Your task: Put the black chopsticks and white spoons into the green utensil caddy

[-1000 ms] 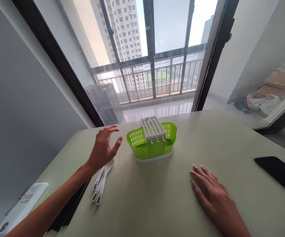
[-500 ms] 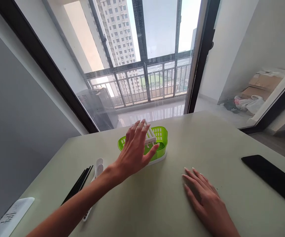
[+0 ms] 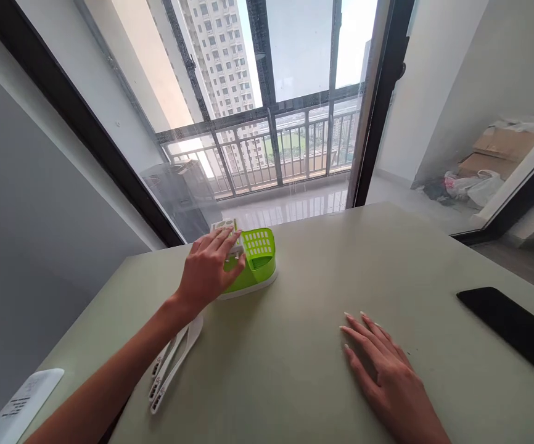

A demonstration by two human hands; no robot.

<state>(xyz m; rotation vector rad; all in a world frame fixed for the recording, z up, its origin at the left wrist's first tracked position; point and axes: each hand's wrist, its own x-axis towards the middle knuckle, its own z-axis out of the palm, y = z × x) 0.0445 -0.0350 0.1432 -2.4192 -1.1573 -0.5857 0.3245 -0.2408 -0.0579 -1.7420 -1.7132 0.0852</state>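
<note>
My left hand (image 3: 209, 265) is closed around the white slotted rack (image 3: 227, 224) at the left end of a bright green basket (image 3: 258, 243). Its fingers lie over the rack's top, with the thumb on the near side. Much of the rack and the basket's left part is hidden behind this hand. The basket has a perforated back wall and a white base (image 3: 248, 290) standing on the table. Flat on the tabletop, my right hand (image 3: 382, 364) rests with fingers extended, holding nothing. Several white spoons (image 3: 179, 357) lie beneath my left forearm, partly covered.
A pale green table (image 3: 304, 370) spans the foreground. At its right lies a long black flat object (image 3: 507, 327); a white printed piece (image 3: 26, 401) sits at the left edge. Behind the table stand dark-framed glass doors (image 3: 364, 142). Cardboard boxes (image 3: 502, 154) and bags are beyond, right.
The basket has slid left, with my left hand on the rack moving left too. The spoon handles show more now, and the black chopsticks are covered by my forearm. My right hand has stayed put.
</note>
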